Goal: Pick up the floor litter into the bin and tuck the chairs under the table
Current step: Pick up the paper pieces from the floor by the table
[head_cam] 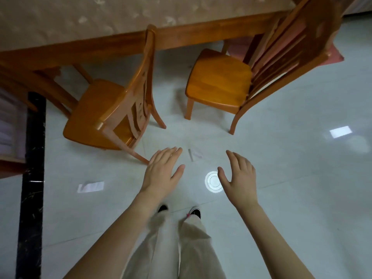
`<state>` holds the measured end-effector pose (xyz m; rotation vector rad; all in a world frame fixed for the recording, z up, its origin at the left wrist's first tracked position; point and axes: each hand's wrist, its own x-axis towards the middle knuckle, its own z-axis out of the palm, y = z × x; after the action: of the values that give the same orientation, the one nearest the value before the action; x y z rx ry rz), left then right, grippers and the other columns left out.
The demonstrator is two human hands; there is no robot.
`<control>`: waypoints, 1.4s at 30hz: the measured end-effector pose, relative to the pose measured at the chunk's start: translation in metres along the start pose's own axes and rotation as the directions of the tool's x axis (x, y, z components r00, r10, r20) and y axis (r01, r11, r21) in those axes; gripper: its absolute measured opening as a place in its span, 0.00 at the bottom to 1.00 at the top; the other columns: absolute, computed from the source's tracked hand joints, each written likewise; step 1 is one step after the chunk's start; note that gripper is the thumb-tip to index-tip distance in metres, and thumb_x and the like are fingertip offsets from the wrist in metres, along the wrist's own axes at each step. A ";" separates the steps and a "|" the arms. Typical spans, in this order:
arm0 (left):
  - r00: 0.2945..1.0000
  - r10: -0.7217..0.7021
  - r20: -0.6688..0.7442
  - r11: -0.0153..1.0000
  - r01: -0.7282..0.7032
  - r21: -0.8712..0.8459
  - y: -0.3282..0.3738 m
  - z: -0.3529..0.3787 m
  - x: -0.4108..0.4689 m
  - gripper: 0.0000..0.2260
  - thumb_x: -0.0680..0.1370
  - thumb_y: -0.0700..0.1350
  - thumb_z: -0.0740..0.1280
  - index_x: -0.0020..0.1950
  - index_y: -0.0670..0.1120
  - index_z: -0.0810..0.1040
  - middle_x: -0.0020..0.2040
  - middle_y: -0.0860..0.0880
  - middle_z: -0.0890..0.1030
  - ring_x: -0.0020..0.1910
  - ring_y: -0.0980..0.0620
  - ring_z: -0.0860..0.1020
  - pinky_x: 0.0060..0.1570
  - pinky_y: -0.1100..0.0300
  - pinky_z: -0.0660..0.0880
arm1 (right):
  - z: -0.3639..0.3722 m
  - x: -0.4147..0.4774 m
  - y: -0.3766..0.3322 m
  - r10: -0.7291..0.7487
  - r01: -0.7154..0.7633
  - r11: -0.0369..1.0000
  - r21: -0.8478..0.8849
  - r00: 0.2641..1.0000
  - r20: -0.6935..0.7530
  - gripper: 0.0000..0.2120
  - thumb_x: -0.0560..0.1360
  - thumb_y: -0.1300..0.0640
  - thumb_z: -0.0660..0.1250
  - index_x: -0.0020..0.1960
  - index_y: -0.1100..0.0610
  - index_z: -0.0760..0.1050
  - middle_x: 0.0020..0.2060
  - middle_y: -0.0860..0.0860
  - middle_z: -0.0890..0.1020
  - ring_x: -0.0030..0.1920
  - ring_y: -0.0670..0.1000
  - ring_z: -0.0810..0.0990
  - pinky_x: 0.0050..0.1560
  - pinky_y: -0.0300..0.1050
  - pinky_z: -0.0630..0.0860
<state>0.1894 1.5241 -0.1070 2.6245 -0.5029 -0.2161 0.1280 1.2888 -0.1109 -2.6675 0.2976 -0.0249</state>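
Observation:
Two orange wooden chairs stand pulled out from the wooden table [120,40]. The left chair [96,111] is turned sideways, its back toward me. The right chair [219,81] is angled with its back at the right. A small pale scrap of litter [194,154] lies on the floor between my hands. My left hand [163,172] hovers open, palm down, just left of the scrap and near the left chair's rear leg. My right hand [239,174] hovers open to the right of it. Both hands hold nothing. No bin is in view.
The table carries a beige patterned cloth [80,19]. A black marble strip [32,178] runs along the floor at the left. White glossy tiles show bright light reflections [213,181]. My feet [179,210] stand just behind the hands. A pink cloth [336,54] hangs at the right chair.

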 end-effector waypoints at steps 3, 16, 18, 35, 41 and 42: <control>1.000 0.003 0.031 0.999 -0.004 0.040 -0.025 0.041 0.055 0.24 0.79 0.56 0.53 0.71 0.47 0.70 0.69 0.48 0.73 0.70 0.47 0.68 0.72 0.47 0.61 | 0.045 0.053 0.024 -0.008 0.008 1.000 0.002 0.999 0.033 0.26 0.78 0.43 0.57 0.71 0.57 0.70 0.65 0.55 0.76 0.65 0.58 0.72 0.66 0.56 0.67; 0.981 0.078 0.180 0.991 -0.095 0.090 -0.247 0.377 0.220 0.24 0.79 0.56 0.54 0.71 0.45 0.69 0.69 0.47 0.73 0.69 0.47 0.69 0.68 0.47 0.65 | 0.453 0.195 0.192 0.170 -0.205 0.972 0.112 0.949 0.265 0.30 0.76 0.42 0.62 0.74 0.56 0.65 0.68 0.55 0.73 0.67 0.59 0.71 0.64 0.57 0.70; 0.978 0.087 0.189 0.992 -0.103 0.076 -0.274 0.428 0.233 0.24 0.79 0.56 0.54 0.71 0.45 0.69 0.69 0.47 0.73 0.69 0.47 0.69 0.69 0.48 0.65 | 0.514 0.200 0.215 0.181 -0.216 0.972 0.092 0.939 0.292 0.33 0.76 0.43 0.66 0.75 0.55 0.62 0.71 0.55 0.70 0.69 0.59 0.68 0.68 0.55 0.66; 0.975 0.093 0.202 0.993 -0.107 0.055 -0.347 0.557 0.240 0.24 0.78 0.54 0.56 0.69 0.43 0.72 0.66 0.45 0.76 0.66 0.46 0.72 0.67 0.53 0.66 | 0.655 0.212 0.288 0.193 -0.159 0.979 -0.128 0.928 0.319 0.40 0.69 0.43 0.70 0.75 0.54 0.60 0.61 0.53 0.76 0.59 0.59 0.74 0.63 0.55 0.65; 0.979 0.063 0.193 0.998 -0.067 0.017 -0.290 0.474 0.222 0.25 0.78 0.56 0.55 0.70 0.45 0.70 0.68 0.47 0.73 0.69 0.48 0.69 0.69 0.54 0.64 | 0.539 0.195 0.253 0.189 -0.203 0.978 0.043 0.956 0.224 0.41 0.68 0.45 0.73 0.75 0.55 0.61 0.59 0.53 0.76 0.59 0.58 0.74 0.61 0.54 0.66; 0.981 0.062 0.185 0.998 -0.065 0.010 -0.275 0.452 0.218 0.25 0.78 0.56 0.55 0.70 0.45 0.70 0.68 0.47 0.73 0.69 0.48 0.69 0.69 0.54 0.64 | 0.509 0.191 0.243 0.198 -0.216 0.975 0.062 0.957 0.212 0.40 0.68 0.45 0.73 0.75 0.55 0.62 0.59 0.52 0.77 0.58 0.57 0.75 0.61 0.53 0.66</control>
<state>0.3710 1.4843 -0.6480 2.6126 -0.6525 -0.4394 0.2989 1.2584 -0.6807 -2.5152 0.4952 0.2944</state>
